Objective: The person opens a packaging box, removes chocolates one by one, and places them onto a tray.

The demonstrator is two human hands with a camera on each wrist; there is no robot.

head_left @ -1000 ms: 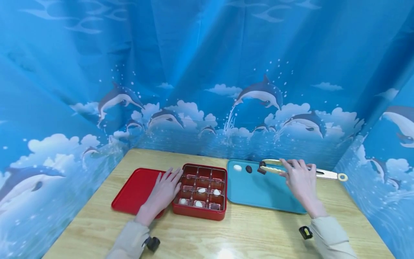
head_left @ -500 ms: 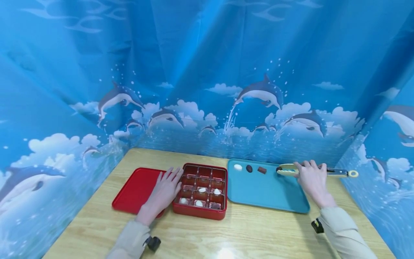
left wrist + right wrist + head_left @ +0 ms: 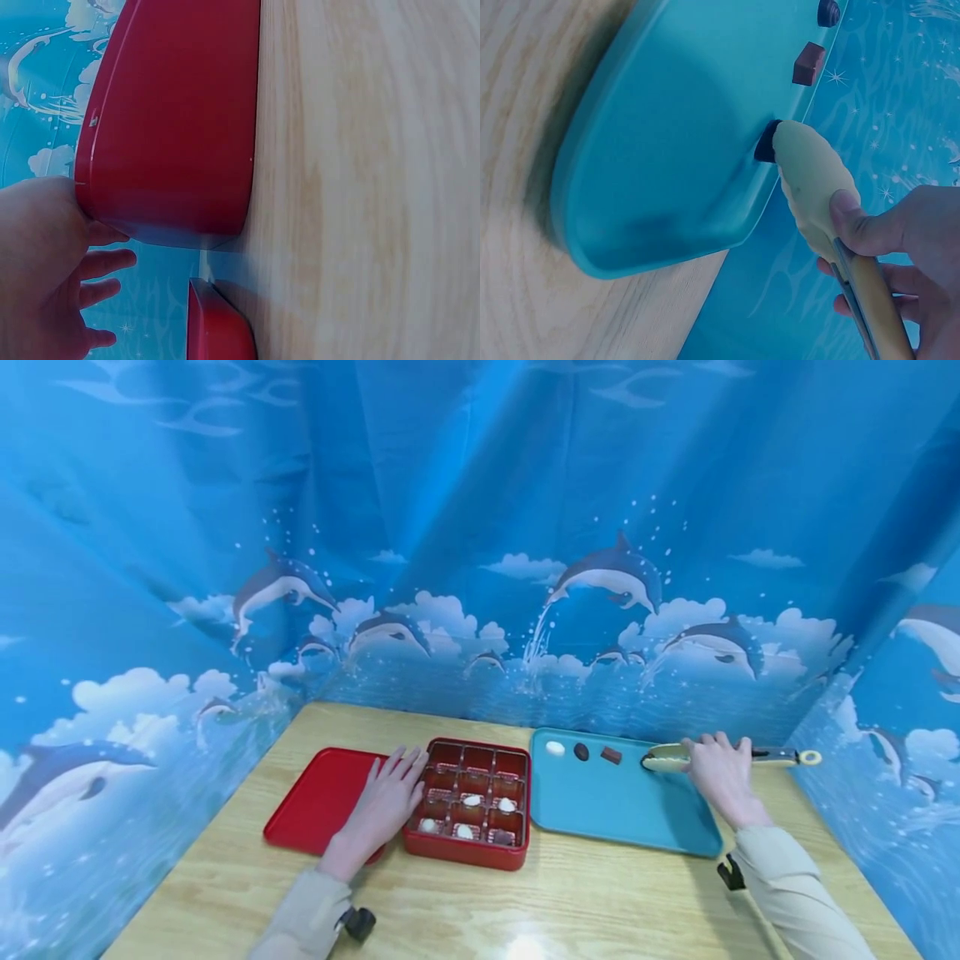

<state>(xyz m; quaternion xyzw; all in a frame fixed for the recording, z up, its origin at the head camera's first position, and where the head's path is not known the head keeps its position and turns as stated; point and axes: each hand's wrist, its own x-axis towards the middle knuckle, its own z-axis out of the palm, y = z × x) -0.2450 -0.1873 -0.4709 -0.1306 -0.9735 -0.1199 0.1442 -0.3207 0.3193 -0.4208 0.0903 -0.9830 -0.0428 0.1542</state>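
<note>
My right hand (image 3: 718, 772) grips a pair of tongs (image 3: 663, 758) with cream-coloured heads, the thumb lying on top. In the right wrist view, the tong heads (image 3: 810, 176) meet a dark chocolate (image 3: 766, 141) at the back rim of the blue tray (image 3: 622, 814). To its left on the tray sit a brown block-shaped chocolate (image 3: 611, 755), a dark oval one (image 3: 581, 751) and a white one (image 3: 555, 748). My left hand (image 3: 384, 797), fingers spread, lies at the left edge of the red divided box (image 3: 465, 852), thumb side against its wall.
Several compartments of the box hold chocolates, among them a white one (image 3: 507, 806) and a dark one (image 3: 501, 837). A red lid (image 3: 318, 797) lies flat to the left, partly under the left hand. A dolphin-printed curtain (image 3: 480, 568) stands behind the wooden table (image 3: 570, 902).
My right hand has carried the tongs rightward, from the brown block-shaped chocolate to the dark chocolate farther right. The tongs have since turned slightly there. My left hand stays at the box.
</note>
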